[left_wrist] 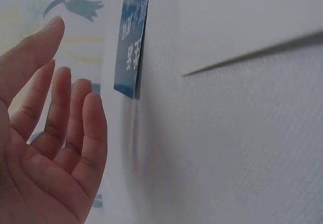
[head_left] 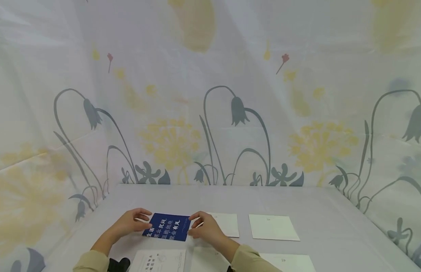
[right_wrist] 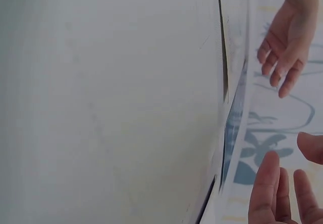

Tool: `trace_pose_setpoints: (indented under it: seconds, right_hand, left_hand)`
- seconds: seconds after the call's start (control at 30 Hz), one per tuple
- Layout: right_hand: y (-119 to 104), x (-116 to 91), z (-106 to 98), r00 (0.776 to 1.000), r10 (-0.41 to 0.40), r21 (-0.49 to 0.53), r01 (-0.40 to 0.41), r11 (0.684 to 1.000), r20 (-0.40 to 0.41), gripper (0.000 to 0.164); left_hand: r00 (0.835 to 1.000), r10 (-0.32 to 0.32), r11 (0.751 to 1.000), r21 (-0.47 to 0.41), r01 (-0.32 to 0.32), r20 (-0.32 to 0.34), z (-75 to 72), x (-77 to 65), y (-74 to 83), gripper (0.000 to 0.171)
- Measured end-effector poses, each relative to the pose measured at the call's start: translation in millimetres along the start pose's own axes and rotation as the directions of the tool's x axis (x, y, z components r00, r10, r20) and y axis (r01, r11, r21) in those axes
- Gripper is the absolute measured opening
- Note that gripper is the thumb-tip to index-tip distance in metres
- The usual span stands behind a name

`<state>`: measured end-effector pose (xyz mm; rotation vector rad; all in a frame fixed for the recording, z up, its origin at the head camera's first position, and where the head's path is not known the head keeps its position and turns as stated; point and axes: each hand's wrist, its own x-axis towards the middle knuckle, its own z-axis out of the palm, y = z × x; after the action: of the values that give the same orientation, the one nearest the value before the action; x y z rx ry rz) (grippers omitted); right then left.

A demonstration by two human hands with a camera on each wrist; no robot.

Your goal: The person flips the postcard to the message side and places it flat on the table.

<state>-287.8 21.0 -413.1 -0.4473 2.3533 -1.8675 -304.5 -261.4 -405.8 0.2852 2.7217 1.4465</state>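
Note:
A dark blue card (head_left: 167, 226) with white printed characters is at the left part of the white table, between the two hands. My left hand (head_left: 130, 223) is at its left edge; in the left wrist view this hand (left_wrist: 50, 148) has its fingers loosely extended, apart from the card (left_wrist: 132, 47). At the card's right edge is my right hand (head_left: 207, 228), thumb and fingers spread around that side. The right wrist view shows the right hand's fingers (right_wrist: 265, 188) relaxed with nothing pinched between them; whether a fingertip touches the card cannot be told.
A white card (head_left: 225, 224) lies partly behind the right hand, and another white card (head_left: 274, 227) lies to its right. Nearer are a white card with print and a drawing (head_left: 159, 260), and two plain cards (head_left: 208, 260) (head_left: 288, 262). Flower-patterned cloth (head_left: 224, 151) surrounds the table.

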Motion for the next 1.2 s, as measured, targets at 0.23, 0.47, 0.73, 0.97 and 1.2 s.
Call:
trace_pose_setpoints:
  seconds: [0.23, 0.47, 0.73, 0.97, 1.2]
  right_hand:
    - [-1.7, 10.5, 11.1, 0.999, -0.036, -0.036, 0.035, 0.999, -0.027, 0.037]
    - [1.9, 21.7, 15.0, 0.997, -0.059, -0.216, 0.049, 0.975, -0.04, 0.035]
    - [1.8, 33.0, 17.7, 0.998, -0.057, -0.391, 0.049, 0.919, -0.009, 0.036]
    - [3.3, 39.1, 16.6, 0.993, -0.067, -0.54, 0.107, 0.835, 0.092, 0.04]
    - [3.4, 40.3, 18.1, 0.989, -0.047, -0.621, 0.126, 0.774, 0.142, 0.041]
  left_hand:
    - [0.999, -0.009, 0.999, 0.037, 0.011, -0.044, -4.6, 4.2, -10.1, 0.047]
    - [0.998, 0.043, 0.994, 0.102, -0.048, 0.052, -5.7, 11.9, -12.4, 0.051]
    - [0.983, 0.08, 0.977, 0.183, -0.111, 0.168, -7.2, 19.8, -12.6, 0.044]
    - [0.961, 0.099, 0.976, 0.164, -0.145, 0.257, -7.0, 25.4, -12.4, 0.042]
    - [0.953, 0.096, 0.969, 0.194, -0.156, 0.287, -6.6, 31.5, -15.9, 0.042]
